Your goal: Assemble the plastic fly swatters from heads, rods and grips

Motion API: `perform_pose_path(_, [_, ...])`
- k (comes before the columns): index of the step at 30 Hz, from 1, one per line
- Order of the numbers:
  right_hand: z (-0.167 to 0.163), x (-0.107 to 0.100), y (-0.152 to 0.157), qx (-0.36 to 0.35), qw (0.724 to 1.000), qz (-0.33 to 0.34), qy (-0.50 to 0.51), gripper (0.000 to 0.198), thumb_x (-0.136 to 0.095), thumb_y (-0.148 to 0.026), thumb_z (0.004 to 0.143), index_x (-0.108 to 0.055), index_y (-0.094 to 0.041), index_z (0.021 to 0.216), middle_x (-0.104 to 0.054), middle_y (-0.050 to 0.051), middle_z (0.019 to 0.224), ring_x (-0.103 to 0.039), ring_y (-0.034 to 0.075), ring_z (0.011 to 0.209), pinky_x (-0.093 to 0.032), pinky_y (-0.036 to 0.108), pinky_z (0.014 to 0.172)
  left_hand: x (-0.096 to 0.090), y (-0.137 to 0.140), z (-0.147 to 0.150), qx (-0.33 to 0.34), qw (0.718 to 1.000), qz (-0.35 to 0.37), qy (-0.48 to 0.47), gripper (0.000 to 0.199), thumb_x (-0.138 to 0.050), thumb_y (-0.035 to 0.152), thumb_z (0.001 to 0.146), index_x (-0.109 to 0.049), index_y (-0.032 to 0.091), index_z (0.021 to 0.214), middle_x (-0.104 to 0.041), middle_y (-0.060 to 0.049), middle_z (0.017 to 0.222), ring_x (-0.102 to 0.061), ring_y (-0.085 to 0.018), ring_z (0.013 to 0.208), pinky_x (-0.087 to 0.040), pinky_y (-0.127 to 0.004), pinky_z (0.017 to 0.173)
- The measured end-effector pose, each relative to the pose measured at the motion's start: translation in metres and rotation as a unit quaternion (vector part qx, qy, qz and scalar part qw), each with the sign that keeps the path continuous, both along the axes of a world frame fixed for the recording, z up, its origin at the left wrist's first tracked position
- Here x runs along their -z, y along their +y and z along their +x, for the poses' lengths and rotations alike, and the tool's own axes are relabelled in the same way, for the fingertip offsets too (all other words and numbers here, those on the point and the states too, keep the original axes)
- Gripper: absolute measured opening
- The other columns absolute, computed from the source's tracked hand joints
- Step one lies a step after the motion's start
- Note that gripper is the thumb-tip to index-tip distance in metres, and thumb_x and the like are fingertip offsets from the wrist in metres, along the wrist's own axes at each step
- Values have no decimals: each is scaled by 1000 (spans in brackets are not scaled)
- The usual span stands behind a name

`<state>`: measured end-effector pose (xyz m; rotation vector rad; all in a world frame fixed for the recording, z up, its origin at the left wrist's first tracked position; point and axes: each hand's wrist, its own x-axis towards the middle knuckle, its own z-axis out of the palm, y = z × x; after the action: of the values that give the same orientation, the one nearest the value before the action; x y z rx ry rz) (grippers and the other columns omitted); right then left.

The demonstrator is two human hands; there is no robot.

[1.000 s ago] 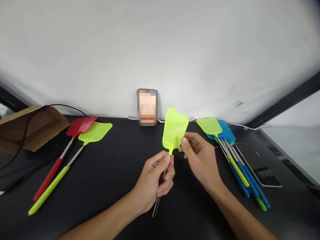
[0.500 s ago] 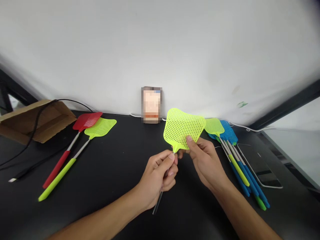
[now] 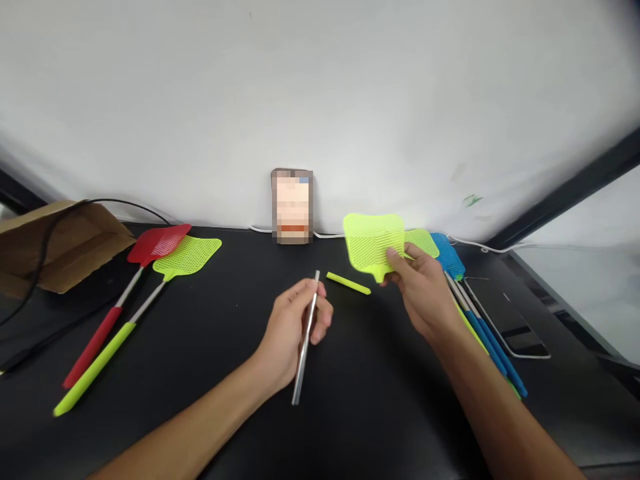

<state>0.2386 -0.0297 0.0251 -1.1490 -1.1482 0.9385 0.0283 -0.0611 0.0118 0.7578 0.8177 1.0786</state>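
My left hand (image 3: 293,327) is closed around a thin metal rod (image 3: 305,347), which slants up through the fingers with its top end showing bare. Off to the right, my right hand (image 3: 425,283) pinches a yellow-green fly swatter head (image 3: 375,240) by its lower right side, thumb in front. The head is apart from the rod, its short neck pointing down. On the black table between and beyond the hands lies a loose yellow-green handle sleeve (image 3: 349,283).
A red fly swatter (image 3: 160,243) and a yellow-green fly swatter (image 3: 187,257) lie at left near an open cardboard box (image 3: 65,247). Several swatters with blue handles (image 3: 493,347) lie at right beside a flat dark device (image 3: 505,320). A blurred phone-like object (image 3: 293,207) leans on the wall.
The swatter head has come off the rod. My right hand has moved right with the head, my left hand slightly left with the rod. The loose sleeve has come into view.
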Motion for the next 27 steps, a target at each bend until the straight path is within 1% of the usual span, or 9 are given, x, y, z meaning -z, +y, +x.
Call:
perform_pose_path(3, [-11,12,-1,-20,997,-14,-79,31,-71,-48,91,-66,-20,103,-76,5,93,-65,17,70,-52,29,60,0,19,-9,-59,991,64,97,27,-60,42,98,-57,18,85,-67,-1,63,-48,-9,46,-35,-21,47])
perform_pose_path(6, [-10,23,2,-33,982,-27,-183,30,-67,-47,94,-65,-20,106,-76,3,83,-67,18,66,-52,31,61,2,31,-18,-73,970,115,202,26,-64,44,95,-58,19,96,-73,-4,70,-55,-13,52,-39,-25,53])
perform_pose_path(10, [-7,32,6,-29,945,-14,-326,27,-61,-43,96,-67,-20,108,-75,4,83,-68,20,71,-52,33,65,6,42,-29,-90,913,176,356,24,-68,37,91,-56,22,105,-74,-1,72,-53,-15,51,-38,-28,56])
perform_pose_path(13, [-10,32,6,-14,933,0,-360,27,-63,-38,93,-67,-20,114,-74,4,87,-68,22,78,-52,36,71,9,48,-36,-91,870,228,429,20,-68,30,88,-58,23,103,-76,-1,81,-58,-16,57,-39,-28,61])
perform_pose_path(17, [-17,29,1,-16,913,24,-406,24,-63,-31,93,-68,-21,114,-71,6,95,-65,25,91,-51,40,81,13,51,-40,-49,823,266,499,11,-66,30,88,-60,23,94,-73,-3,90,-62,-17,63,-44,-30,64])
perform_pose_path(21, [-21,27,-4,-19,874,51,-483,22,-58,-29,97,-66,-21,115,-69,7,99,-62,26,98,-51,40,86,13,51,-41,-47,784,288,548,10,-64,31,89,-58,23,89,-70,-3,86,-63,-18,66,-43,-30,64])
perform_pose_path(23, [-21,25,-6,-21,854,52,-518,21,-56,-28,98,-65,-20,116,-69,8,101,-62,26,100,-52,40,85,11,49,-41,-45,763,292,575,14,-62,33,91,-56,23,83,-67,-1,77,-61,-18,63,-40,-29,62])
perform_pose_path(25, [-20,21,-7,-37,825,49,-562,23,-53,-22,98,-65,-19,118,-68,9,104,-62,27,102,-51,41,86,9,46,-40,-35,725,292,623,29,-59,40,93,-51,23,71,-61,0,64,-58,-19,59,-34,-30,58])
perform_pose_path(27, [-17,18,-8,-65,794,45,-602,31,-50,-12,95,-64,-17,122,-67,10,108,-61,28,104,-51,41,88,7,43,-37,-16,674,287,681,43,-58,49,94,-45,23,62,-56,-1,56,-56,-20,55,-28,-31,56])
